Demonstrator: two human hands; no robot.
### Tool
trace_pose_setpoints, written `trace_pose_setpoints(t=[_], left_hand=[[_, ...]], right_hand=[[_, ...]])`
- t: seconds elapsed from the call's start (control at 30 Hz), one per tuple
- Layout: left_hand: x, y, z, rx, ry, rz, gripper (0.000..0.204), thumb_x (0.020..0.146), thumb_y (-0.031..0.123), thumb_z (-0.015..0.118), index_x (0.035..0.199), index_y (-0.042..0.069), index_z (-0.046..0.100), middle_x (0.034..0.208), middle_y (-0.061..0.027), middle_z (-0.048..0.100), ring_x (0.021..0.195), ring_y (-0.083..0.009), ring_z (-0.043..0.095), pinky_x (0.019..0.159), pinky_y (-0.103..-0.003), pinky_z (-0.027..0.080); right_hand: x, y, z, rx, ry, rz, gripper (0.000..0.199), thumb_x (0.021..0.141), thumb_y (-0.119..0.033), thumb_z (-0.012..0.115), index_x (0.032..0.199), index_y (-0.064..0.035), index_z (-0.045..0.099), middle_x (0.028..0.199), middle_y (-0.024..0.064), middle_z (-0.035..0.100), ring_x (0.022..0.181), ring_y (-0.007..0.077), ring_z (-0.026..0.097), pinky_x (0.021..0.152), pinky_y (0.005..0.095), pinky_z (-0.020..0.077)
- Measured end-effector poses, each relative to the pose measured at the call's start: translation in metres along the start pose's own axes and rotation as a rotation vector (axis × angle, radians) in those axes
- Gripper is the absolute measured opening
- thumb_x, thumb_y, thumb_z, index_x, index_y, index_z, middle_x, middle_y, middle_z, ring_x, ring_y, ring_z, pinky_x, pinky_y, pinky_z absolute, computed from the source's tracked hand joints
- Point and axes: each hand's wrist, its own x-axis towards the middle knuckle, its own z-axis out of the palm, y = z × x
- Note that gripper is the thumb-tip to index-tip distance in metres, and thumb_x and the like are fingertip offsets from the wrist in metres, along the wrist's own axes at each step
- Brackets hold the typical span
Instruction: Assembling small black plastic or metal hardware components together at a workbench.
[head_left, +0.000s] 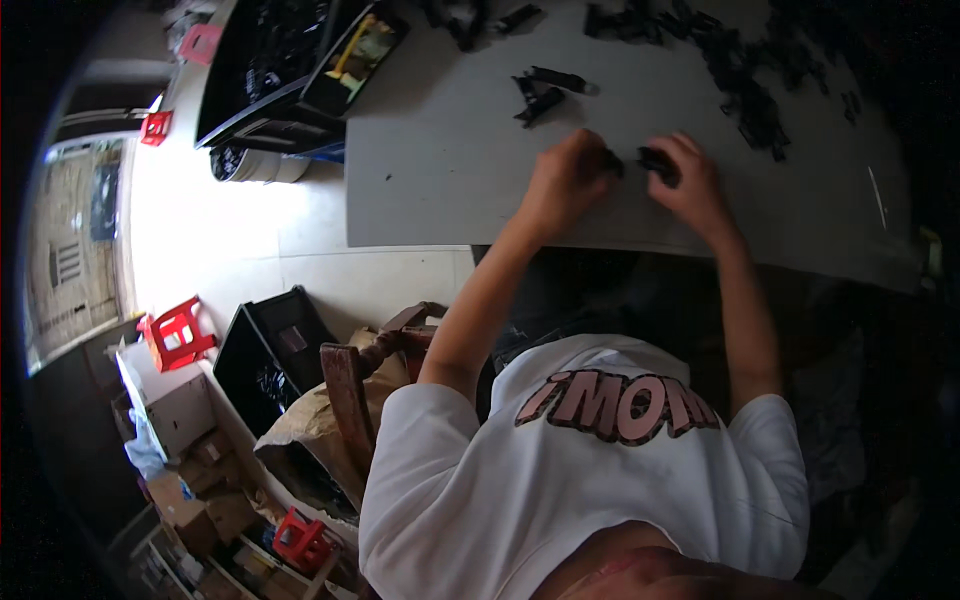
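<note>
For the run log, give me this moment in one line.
left hand: holds black part | right hand: holds another black part | held parts: apart, over table | beyond hands: loose parts, pile

Lettering (620,408) stands on the chest of a white T-shirt (610,490), nearer the wearer's body than the left hand (572,178) and the right hand (690,182). It is one row of large pink block capitals with a dark, patterned outline, bowed by the cloth and distorted by folds at both ends. Well to the left of the left hand, and lower, a pale patch (292,340) on a black crate (306,313) is too small to read.
</note>
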Motion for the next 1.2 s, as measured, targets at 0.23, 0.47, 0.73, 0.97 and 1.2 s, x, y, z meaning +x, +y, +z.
trace_pose_setpoints(t=[0.23, 0.47, 0.73, 0.97, 1.2], left_hand=[[-0.006, -0.001, -0.004, 0.056, -0.004, -0.006, 0.028, 0.073, 0.002, 0.068, 0.1, 0.002, 0.057, 0.086, -0.0114, 0.068, 0.078, -0.0182, 0.067, 0.071, -0.029, 0.053], [-0.007, -0.002, -0.003, 0.108, -0.02, -0.044, 0.03, 0.075, 0.005, 0.067, 0.104, 0.001, 0.059, 0.085, -0.0128, 0.068, 0.078, -0.0199, 0.068, 0.071, -0.03, 0.052], [-0.009, 0.004, 0.008, 0.193, 0.017, 0.016, 0.031, 0.082, 0.009, 0.062, 0.111, 0.002, 0.058, 0.082, -0.0147, 0.067, 0.07, -0.0203, 0.066, 0.067, -0.03, 0.051], [-0.014, -0.008, 0.0, -0.172, -0.179, -0.012, 0.042, 0.093, 0.011, 0.05, 0.133, 0.004, 0.04, 0.084, -0.0045, 0.058, 0.072, -0.0086, 0.053, 0.066, -0.024, 0.043], [-0.012, -0.004, 0.006, -0.16, -0.051, 0.02, 0.019, 0.091, 0.008, 0.052, 0.109, 0.002, 0.056, 0.079, -0.0032, 0.057, 0.065, -0.0079, 0.051, 0.061, -0.023, 0.042]], right_hand=[[-0.002, -0.019, 0.01, -0.027, -0.025, -0.124, 0.031, 0.073, -0.003, 0.063, 0.103, -0.0015, 0.058, 0.099, 0.0105, 0.056, 0.09, 0.0272, 0.059, 0.077, 0.0346, 0.0494], [-0.002, -0.023, 0.007, -0.01, -0.055, -0.174, 0.031, 0.072, 0.0, 0.064, 0.103, -0.0009, 0.06, 0.097, 0.0104, 0.055, 0.091, 0.0262, 0.059, 0.077, 0.035, 0.0497], [-0.006, -0.037, 0.025, -0.249, 0.121, -0.338, 0.033, 0.072, -0.002, 0.069, 0.104, 0.0019, 0.061, 0.103, 0.0108, 0.055, 0.085, 0.0225, 0.058, 0.073, 0.0328, 0.0502], [-0.015, 0.002, 0.02, 0.649, -0.287, 0.262, 0.019, 0.082, -0.015, 0.07, 0.094, -0.001, 0.064, 0.079, -0.0015, 0.056, 0.064, 0.005, 0.048, 0.058, 0.0211, 0.0409], [-0.017, 0.036, 0.002, 0.364, 0.219, 0.078, 0.021, 0.088, -0.023, 0.064, 0.092, -0.0022, 0.064, 0.082, 0.0021, 0.06, 0.068, 0.009, 0.053, 0.06, 0.0249, 0.0444]])
